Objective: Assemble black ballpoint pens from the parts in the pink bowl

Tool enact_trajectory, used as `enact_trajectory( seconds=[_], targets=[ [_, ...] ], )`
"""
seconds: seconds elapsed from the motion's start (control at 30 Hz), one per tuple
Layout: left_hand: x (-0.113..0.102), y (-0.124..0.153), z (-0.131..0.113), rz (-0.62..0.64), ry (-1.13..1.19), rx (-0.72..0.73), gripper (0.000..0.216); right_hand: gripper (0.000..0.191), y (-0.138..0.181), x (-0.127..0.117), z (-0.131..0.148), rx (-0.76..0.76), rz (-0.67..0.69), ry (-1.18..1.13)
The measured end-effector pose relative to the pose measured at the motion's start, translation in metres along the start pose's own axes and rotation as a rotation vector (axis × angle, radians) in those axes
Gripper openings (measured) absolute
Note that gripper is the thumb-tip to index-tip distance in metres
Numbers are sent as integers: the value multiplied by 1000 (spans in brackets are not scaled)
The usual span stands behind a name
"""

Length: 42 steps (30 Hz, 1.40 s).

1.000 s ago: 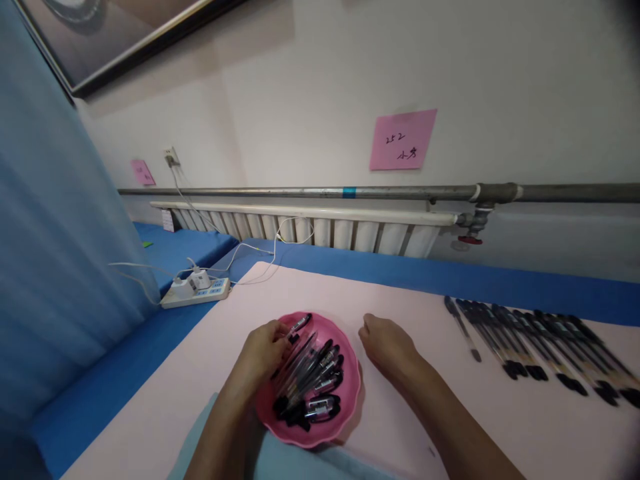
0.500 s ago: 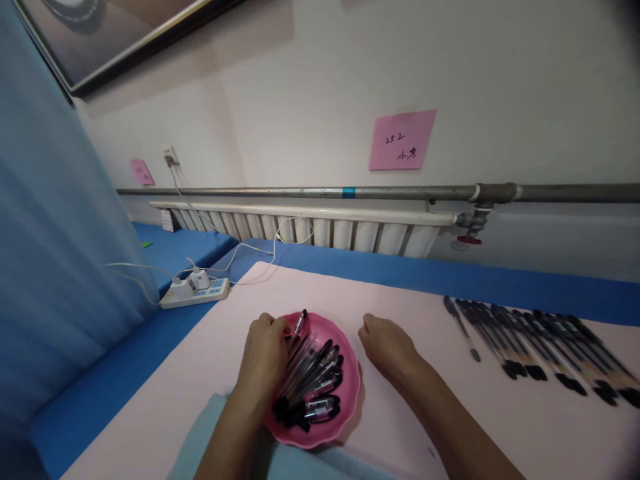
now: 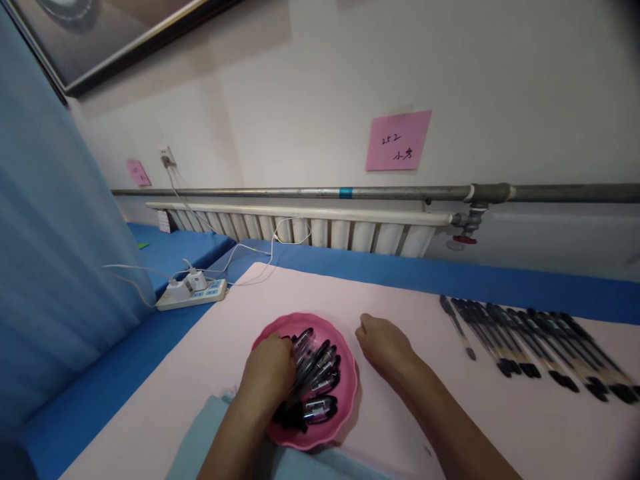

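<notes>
A round pink plate (image 3: 349, 400) with a wavy rim holds a pile of clear-barrelled pens (image 3: 316, 373) with black caps. Over the left part of this pile, inside the rim, is my left hand (image 3: 270, 375), its fingers curled down around pens and mostly hidden behind the back of the hand. Just right of the plate, apart from it, my right hand (image 3: 381, 343) rests closed, with nothing visible in it. Farther right lies a slanted row of several black-capped pens (image 3: 535, 343), with a single pen (image 3: 457, 327) at its left end.
Pale pink paper (image 3: 395, 413) covers the blue surface (image 3: 360, 263). A white power strip (image 3: 193, 297) with plugs and cables lies on the left, near a blue curtain (image 3: 65, 267). Behind run a radiator (image 3: 320, 230) and a metal pipe (image 3: 390, 193) with a red-handled valve (image 3: 465, 239).
My left hand has moved from the plate's left rim further in and down over the pens. The top pens have shifted lower. My right hand stays in place.
</notes>
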<state>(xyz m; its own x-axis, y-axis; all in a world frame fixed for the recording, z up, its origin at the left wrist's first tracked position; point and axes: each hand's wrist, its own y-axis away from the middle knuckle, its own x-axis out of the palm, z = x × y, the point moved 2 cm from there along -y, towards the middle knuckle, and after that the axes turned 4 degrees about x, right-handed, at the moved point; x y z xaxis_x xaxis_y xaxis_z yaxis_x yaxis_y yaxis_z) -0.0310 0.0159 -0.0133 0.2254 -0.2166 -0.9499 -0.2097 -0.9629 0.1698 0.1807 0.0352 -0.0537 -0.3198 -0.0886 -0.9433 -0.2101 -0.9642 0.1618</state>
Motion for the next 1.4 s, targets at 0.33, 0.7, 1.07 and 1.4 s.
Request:
enact_trajectory(
  seconds=[0.33, 0.7, 1.07, 1.4],
  targets=[
    [-3, 0, 4, -56, 9, -47, 30, 23, 0, 0, 0, 14, 13, -3],
    [4, -7, 12, -6, 141, -59, 21, 24, 3, -4, 3, 0, 8, -21],
    [8, -7, 10, -20, 70, -109, 20, 21, 1, -3, 2, -23, -7, -56],
    [8, -6, 8, -20, 36, -79, 23, 21, 0, -1, 1, -8, -1, -61]
  ],
)
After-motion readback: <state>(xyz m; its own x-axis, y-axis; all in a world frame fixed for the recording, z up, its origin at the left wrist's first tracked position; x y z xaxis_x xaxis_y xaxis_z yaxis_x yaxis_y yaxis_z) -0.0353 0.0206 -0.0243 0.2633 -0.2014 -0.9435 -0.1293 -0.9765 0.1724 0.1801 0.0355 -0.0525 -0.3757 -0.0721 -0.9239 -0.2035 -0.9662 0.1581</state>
